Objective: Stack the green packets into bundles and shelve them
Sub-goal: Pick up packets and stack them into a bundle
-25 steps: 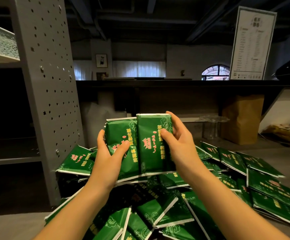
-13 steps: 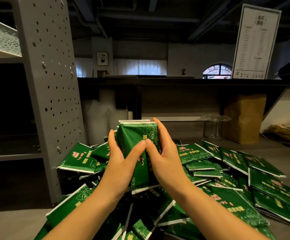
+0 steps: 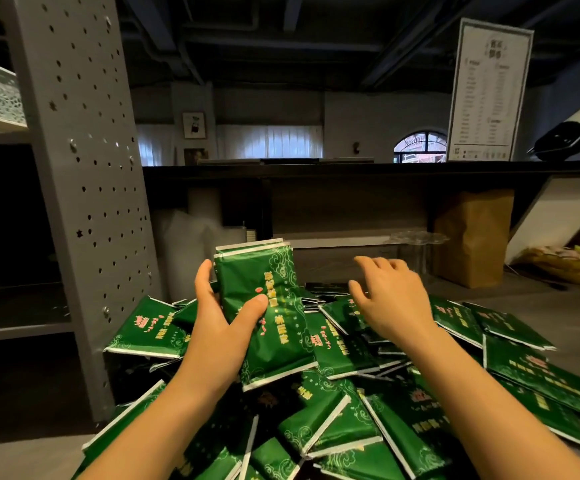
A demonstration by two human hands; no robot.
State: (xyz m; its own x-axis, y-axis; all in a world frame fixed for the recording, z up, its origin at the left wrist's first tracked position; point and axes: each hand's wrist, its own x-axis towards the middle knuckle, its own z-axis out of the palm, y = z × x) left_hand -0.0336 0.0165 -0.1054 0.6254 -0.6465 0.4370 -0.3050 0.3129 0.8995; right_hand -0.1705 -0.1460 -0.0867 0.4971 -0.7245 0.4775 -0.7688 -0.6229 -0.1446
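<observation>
My left hand (image 3: 217,323) grips an upright bundle of green packets (image 3: 264,299), thumb across its front and fingers behind it. The bundle shows white top edges and yellow and red print. My right hand (image 3: 385,296) hovers to the right of the bundle, fingers spread and relaxed, holding nothing, just above the heap. A large loose pile of green packets (image 3: 351,410) covers the floor under and around both arms. The grey perforated shelf unit (image 3: 84,168) stands at the left, its lower shelf (image 3: 15,327) dark and bare.
A brown paper bag (image 3: 472,237) stands at the back right under a dark counter (image 3: 351,168). A white menu board (image 3: 486,91) stands on the counter. A yellowish basket (image 3: 565,265) lies at the far right.
My right hand has let go of the bundle and moved to the right over the pile. My left hand now holds the bundle alone.
</observation>
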